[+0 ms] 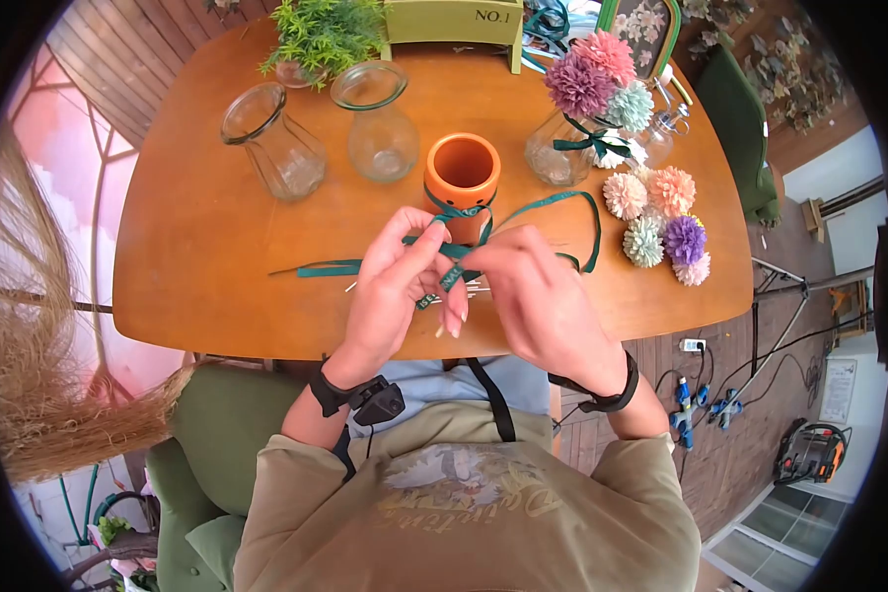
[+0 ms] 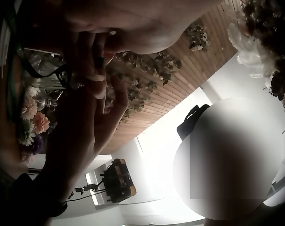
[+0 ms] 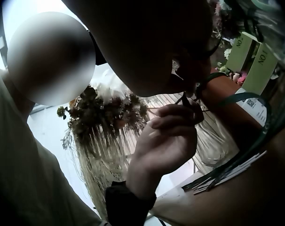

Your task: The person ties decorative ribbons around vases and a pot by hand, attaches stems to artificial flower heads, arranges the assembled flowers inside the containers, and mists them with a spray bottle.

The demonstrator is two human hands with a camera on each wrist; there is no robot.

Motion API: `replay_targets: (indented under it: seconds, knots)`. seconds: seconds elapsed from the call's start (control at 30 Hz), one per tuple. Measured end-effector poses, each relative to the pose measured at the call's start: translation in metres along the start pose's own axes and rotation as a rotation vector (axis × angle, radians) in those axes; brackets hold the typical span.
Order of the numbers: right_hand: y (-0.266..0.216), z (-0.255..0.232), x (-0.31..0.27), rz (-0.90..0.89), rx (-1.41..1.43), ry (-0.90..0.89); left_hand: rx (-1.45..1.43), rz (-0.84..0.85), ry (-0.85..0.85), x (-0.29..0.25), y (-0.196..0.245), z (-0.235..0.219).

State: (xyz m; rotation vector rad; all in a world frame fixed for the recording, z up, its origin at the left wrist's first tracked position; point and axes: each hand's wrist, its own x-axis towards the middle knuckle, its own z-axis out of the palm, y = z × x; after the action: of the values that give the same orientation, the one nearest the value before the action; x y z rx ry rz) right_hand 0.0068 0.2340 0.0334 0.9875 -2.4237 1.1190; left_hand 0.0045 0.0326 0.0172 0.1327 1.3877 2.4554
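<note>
An orange pot (image 1: 463,161) stands upright on the table, a dark green ribbon (image 1: 584,212) around it below the rim. My left hand (image 1: 392,281) pinches the ribbon between thumb and index finger at the pot's near side, its other fingers extended downward. Close beside it, my right hand (image 1: 543,296) pinches a printed part of the ribbon with curled fingers. Ribbon ends trail to both sides. In the right wrist view the left hand (image 3: 163,141) is at the ribbon (image 3: 241,98) next to the pot (image 3: 227,113). Thin white sticks (image 3: 229,173) lie on the table.
Two empty glass vases (image 1: 291,163) (image 1: 383,138) stand left of the pot. Behind are a green plant (image 1: 326,35) and a green NO.1 box (image 1: 454,25). At right stand a vase with pompom flowers (image 1: 577,84) and several loose flower heads (image 1: 643,242).
</note>
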Motion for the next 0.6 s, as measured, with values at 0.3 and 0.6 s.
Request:
replay_targets:
  seconds: [0.3,0.6]
  knots:
    - [0.011,0.003,0.011,-0.206,-0.169,0.004,0.029,0.006,0.005,-0.001,-0.001,-0.001]
    - [0.009,0.015,0.017,0.084,0.062,0.194,0.294,0.233,0.161,-0.006,-0.009,0.005]
